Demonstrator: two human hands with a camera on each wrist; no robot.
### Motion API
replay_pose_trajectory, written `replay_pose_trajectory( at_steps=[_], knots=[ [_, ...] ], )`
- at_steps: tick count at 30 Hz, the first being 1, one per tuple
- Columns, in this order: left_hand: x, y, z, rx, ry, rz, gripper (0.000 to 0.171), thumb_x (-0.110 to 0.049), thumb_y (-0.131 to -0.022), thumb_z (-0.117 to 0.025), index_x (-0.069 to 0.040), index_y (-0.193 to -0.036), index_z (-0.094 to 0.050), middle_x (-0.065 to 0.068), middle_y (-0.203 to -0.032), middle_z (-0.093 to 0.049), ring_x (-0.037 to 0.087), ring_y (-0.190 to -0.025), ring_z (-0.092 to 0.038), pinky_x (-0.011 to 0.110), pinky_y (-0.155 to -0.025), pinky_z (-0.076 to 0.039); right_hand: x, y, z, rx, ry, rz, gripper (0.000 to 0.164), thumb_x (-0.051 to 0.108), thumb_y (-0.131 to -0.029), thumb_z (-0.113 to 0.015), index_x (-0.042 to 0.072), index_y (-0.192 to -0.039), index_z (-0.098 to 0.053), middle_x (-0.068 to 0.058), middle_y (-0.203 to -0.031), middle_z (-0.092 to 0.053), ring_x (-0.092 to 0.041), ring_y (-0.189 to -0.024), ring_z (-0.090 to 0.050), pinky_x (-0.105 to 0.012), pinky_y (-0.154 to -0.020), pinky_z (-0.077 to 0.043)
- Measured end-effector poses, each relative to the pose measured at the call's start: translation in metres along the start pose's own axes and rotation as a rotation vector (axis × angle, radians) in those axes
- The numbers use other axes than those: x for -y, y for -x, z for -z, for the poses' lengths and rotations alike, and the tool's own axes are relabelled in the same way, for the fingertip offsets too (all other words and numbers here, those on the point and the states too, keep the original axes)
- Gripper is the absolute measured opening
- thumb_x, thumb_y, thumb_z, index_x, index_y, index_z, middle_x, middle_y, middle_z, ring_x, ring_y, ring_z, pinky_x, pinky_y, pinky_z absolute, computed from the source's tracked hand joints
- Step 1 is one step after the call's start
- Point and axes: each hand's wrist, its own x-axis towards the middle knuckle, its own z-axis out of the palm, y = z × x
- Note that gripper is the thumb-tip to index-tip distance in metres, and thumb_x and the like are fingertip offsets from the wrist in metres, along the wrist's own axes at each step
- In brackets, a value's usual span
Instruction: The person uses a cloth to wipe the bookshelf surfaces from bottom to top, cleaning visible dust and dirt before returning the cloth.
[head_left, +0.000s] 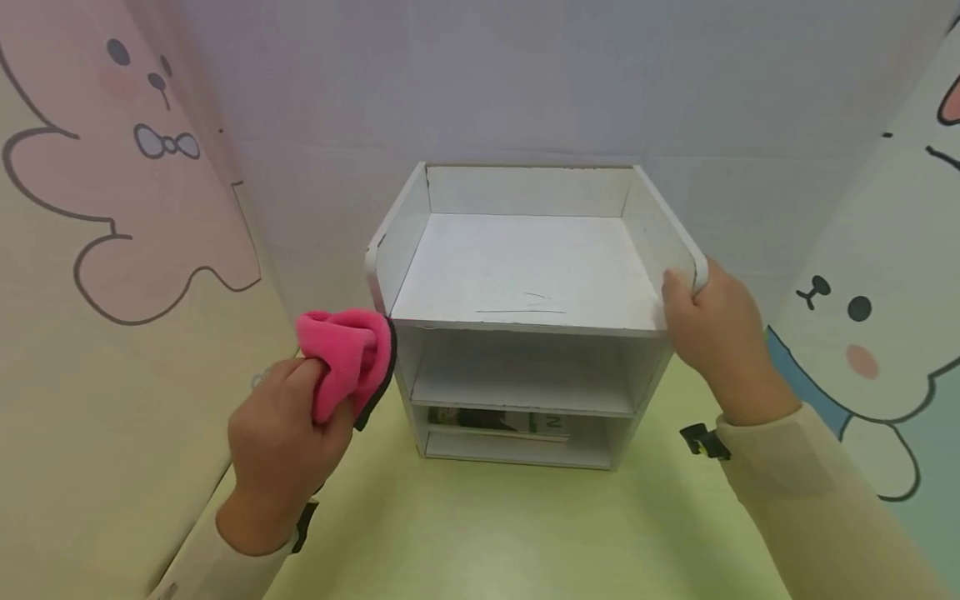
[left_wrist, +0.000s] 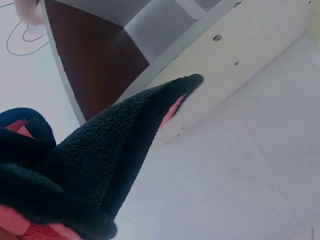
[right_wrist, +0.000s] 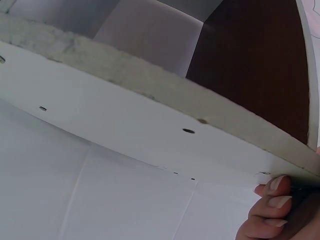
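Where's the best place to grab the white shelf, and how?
Probably the right side wall of the white shelf, near its front end, coming from outside. It looks thin and stands up above the top board, so you can clasp it as the right hand does: thumb inside, fingers outside.

Arms extended forward; left grip, right grip curled.
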Motion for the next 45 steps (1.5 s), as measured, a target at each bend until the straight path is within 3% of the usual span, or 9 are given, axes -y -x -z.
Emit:
replay_pose_trajectory(
  at_steps=[3,6,9,16,26,45],
  knots=[
    [-0.004,0.000,0.000,-0.016,0.018,-0.036,0.024,-0.016,-0.092,-0.052,0.005,-0.092,-0.062,0.018,-0.074,-0.058,0.028,-0.052,-0.049,0.046,-0.038,-0.042,-0.001,-0.001,0.001,-0.009,0.010,0.000,0.060,0.039,-0.107,-0.035,-0.013,-0.133,-0.050,-0.036,-0.120,-0.060,-0.044,-0.092,-0.056,-0.060,-0.073,-0.046],
    [-0.006,0.003,-0.006,0.056,0.025,-0.059,0.024,-0.016,-0.094,-0.051,0.004,-0.095,-0.063,0.014,-0.073,-0.056,0.024,-0.052,-0.047,0.041,-0.038,-0.042,-0.001,-0.001,0.001,-0.013,0.013,-0.008,0.060,0.039,-0.107,-0.035,-0.013,-0.132,-0.051,-0.036,-0.120,-0.060,-0.044,-0.092,-0.056,-0.060,-0.074,-0.046],
    [-0.005,0.006,-0.016,0.142,0.034,-0.041,0.021,-0.015,-0.094,-0.051,0.002,-0.097,-0.061,0.011,-0.072,-0.053,0.020,-0.052,-0.042,0.037,-0.039,-0.039,0.000,-0.001,0.001,-0.009,0.012,-0.014,0.061,0.040,-0.107,-0.034,-0.012,-0.134,-0.050,-0.036,-0.125,-0.059,-0.045,-0.096,-0.057,-0.063,-0.076,-0.047],
    [-0.003,0.006,-0.036,0.262,0.032,0.000,0.007,-0.009,-0.090,-0.059,-0.002,-0.092,-0.058,0.008,-0.072,-0.048,0.019,-0.053,-0.038,0.034,-0.041,-0.035,0.001,0.000,0.000,-0.010,0.002,-0.011,0.061,0.040,-0.107,-0.033,-0.011,-0.135,-0.050,-0.036,-0.127,-0.058,-0.046,-0.098,-0.057,-0.066,-0.079,-0.047],
    [-0.008,0.004,-0.039,0.391,0.003,0.046,0.006,-0.007,-0.087,-0.061,-0.004,-0.087,-0.056,0.007,-0.072,-0.046,0.018,-0.049,-0.037,0.032,-0.040,-0.031,0.002,-0.001,-0.002,-0.012,-0.002,-0.008,0.059,0.041,-0.107,-0.034,-0.011,-0.131,-0.051,-0.034,-0.122,-0.060,-0.044,-0.091,-0.055,-0.061,-0.073,-0.046],
    [-0.013,0.044,-0.045,0.652,-0.045,0.111,0.019,-0.008,-0.083,-0.074,-0.004,-0.098,-0.063,0.010,-0.081,-0.057,0.017,-0.053,-0.045,0.033,-0.043,-0.043,0.001,-0.001,-0.001,-0.012,0.007,-0.016,0.059,0.038,-0.107,-0.035,-0.012,-0.134,-0.050,-0.036,-0.123,-0.060,-0.046,-0.095,-0.057,-0.065,-0.078,-0.046]
  ],
)
